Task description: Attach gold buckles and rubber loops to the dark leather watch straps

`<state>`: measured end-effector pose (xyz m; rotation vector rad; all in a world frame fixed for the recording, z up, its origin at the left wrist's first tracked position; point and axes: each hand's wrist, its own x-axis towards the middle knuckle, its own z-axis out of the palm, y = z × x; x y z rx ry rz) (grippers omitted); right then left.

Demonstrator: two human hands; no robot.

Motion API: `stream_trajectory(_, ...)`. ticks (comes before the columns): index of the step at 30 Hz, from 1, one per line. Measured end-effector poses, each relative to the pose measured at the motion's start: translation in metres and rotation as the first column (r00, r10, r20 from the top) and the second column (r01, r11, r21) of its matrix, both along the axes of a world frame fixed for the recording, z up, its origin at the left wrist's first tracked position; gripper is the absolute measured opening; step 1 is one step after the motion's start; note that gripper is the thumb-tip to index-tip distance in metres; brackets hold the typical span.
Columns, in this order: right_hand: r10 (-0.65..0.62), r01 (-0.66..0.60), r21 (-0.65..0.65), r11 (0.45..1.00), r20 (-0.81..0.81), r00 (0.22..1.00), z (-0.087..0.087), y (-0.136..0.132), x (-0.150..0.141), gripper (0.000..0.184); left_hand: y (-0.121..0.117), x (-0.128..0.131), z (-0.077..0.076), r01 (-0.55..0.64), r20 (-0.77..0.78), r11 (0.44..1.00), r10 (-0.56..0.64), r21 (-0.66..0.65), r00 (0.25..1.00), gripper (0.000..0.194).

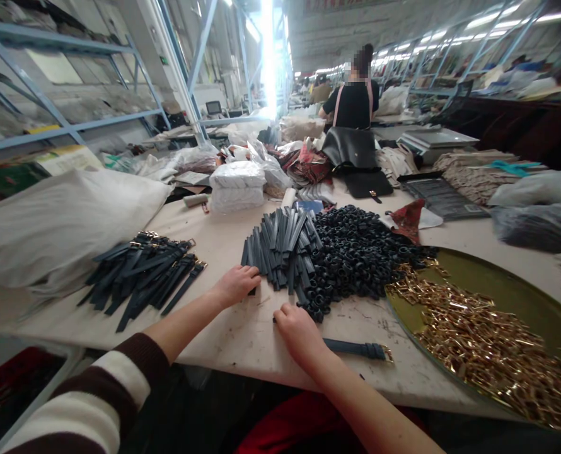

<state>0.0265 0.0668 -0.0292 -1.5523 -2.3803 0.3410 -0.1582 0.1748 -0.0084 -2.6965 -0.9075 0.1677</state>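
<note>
My left hand [237, 285] is closed at the left edge of a heap of dark leather straps [285, 243]; a dark bit shows under its fingertips, too little to name. My right hand [298, 329] is closed low over the table, with a tiny dark piece at its fingertips. Just right of that wrist lies a dark strap with a gold buckle [360, 349]. A mound of small black leather loops [356, 252] touches the strap heap. At left is a pile of buckled straps [143, 274].
A round tray [493, 268] full of gold buckles [488, 334] stands at right, over the table's front edge. A pale cloth-covered bulk [72, 214] takes up the left. Plastic-wrapped packs [237, 186] and a black bag [351, 151] lie behind. A person [356, 101] stands farther back.
</note>
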Motion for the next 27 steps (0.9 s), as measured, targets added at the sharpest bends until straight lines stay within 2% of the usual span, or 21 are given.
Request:
stream_trajectory(2, -0.019, 0.019, -0.008, 1.000, -0.031, 0.999, 0.001, -0.003, 0.004, 0.016, 0.004, -0.003, 0.000, -0.002, 0.009, 1.000, 0.002, 0.015, 1.000, 0.018)
stream_trajectory(5, -0.105, 0.091, -0.073, 0.993, -0.215, 0.971, 0.005, -0.014, 0.016, 0.012, 0.011, -0.005, 0.001, 0.015, 0.000, 1.000, -0.015, 0.020, 1.000, 0.016)
stream_trajectory(9, -0.285, 0.164, -0.280, 0.946, -0.475, 0.832, 0.008, -0.029, 0.035, 0.005, 0.020, -0.005, 0.004, 0.053, -0.018, 0.998, -0.053, 0.022, 0.998, 0.013)
stream_trajectory(12, -0.398, 0.154, -0.418, 0.895, -0.594, 0.699, 0.009, -0.038, 0.050, 0.013, 0.022, -0.004, 0.006, 0.076, -0.032, 0.997, -0.075, 0.028, 0.997, 0.013)
stream_trajectory(16, -0.468, 0.153, -0.470, 0.869, -0.685, 0.558, 0.011, -0.049, 0.068, 0.027, 0.024, -0.003, 0.006, 0.106, -0.055, 0.994, -0.104, 0.031, 0.993, 0.010)
stream_trajectory(19, -0.512, 0.185, -0.490, 0.852, -0.705, 0.490, 0.010, -0.054, 0.079, 0.033, 0.025, -0.003, 0.005, 0.106, -0.064, 0.993, -0.103, 0.050, 0.993, 0.010)
stream_trajectory(22, -0.554, 0.213, -0.517, 0.829, -0.712, 0.432, 0.008, -0.059, 0.086, 0.036, 0.028, -0.003, 0.002, 0.100, -0.073, 0.993, -0.095, 0.068, 0.993, 0.013)
stream_trajectory(27, -0.586, 0.210, -0.547, 0.810, -0.760, 0.281, 0.005, -0.067, 0.095, 0.036, 0.032, -0.002, 0.000, 0.131, -0.089, 0.989, -0.125, 0.070, 0.988, 0.012)
